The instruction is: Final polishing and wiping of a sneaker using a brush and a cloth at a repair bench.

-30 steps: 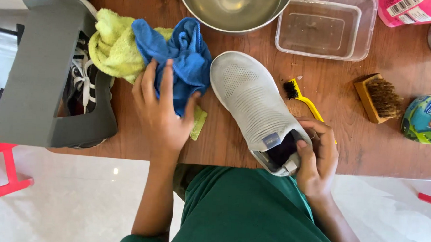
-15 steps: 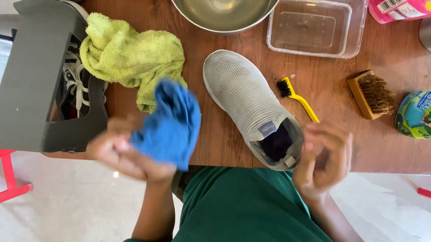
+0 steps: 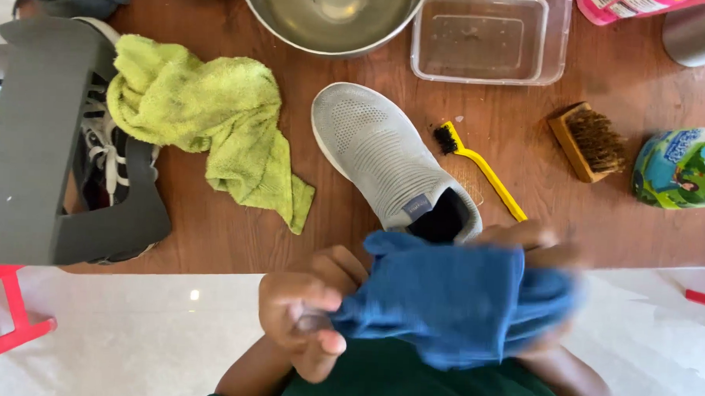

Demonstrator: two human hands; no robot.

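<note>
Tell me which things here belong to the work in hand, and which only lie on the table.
In hand:
- blue cloth, held by left hand and right hand
- grey shoe, nearest the hands

Lying about:
- green towel
- yellow brush
- wooden brush
- metal bowl
- clear plastic box
- grey shoe rack

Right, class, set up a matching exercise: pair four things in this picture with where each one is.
Things:
1. blue cloth
2. green towel
3. yellow brush
4. wooden brush

Places:
A. just right of the grey shoe
B. held in both hands
C. next to the colourful tub
D. between the grey rack and the shoe

Pairs: 1-B, 2-D, 3-A, 4-C
</note>
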